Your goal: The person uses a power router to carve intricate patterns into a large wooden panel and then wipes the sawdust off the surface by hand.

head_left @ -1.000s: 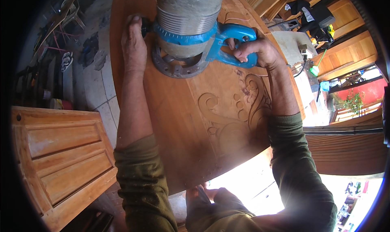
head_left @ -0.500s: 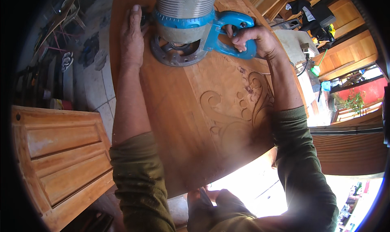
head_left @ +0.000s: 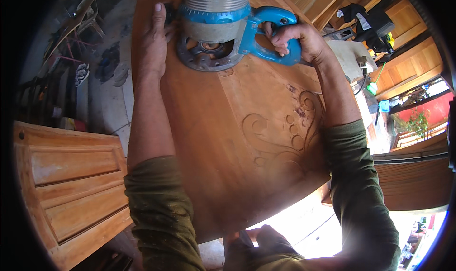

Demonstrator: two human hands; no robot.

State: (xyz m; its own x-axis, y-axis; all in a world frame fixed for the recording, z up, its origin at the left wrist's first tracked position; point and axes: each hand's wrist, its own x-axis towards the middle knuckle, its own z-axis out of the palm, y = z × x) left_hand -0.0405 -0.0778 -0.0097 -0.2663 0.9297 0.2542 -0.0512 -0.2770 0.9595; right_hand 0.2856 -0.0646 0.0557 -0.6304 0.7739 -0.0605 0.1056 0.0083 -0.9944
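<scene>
- Head view: router [head_left: 213, 33] has slid farther from the body along the wood since the earlier frame; both hands went with it.
- Position now: ring base resting on the wooden surface [head_left: 204, 128], beyond the carved scrolls [head_left: 255, 123] and to their left.
- Right hand [head_left: 306, 38]: fingers curled through the blue handle [head_left: 290, 52], closed around it.
- Left hand [head_left: 154, 45]: at the dark knob [head_left: 169, 13], thumb raised beside it; other fingers mostly hidden, cannot tell how tightly they grip.
- Technique (judgement): press evenly on both sides, keep the base flat, guide slowly, don't overreach; watch the bit through the base opening.
- Surface: curved edge, warm brown; dark blotch [head_left: 300, 112] among the carving.
- Room: panelled door [head_left: 76, 169] at left, flip-flops [head_left: 81, 74] on the tiled floor [head_left: 116, 97], chair [head_left: 92, 21] at upper left, red wall [head_left: 430, 107] at far right.
</scene>
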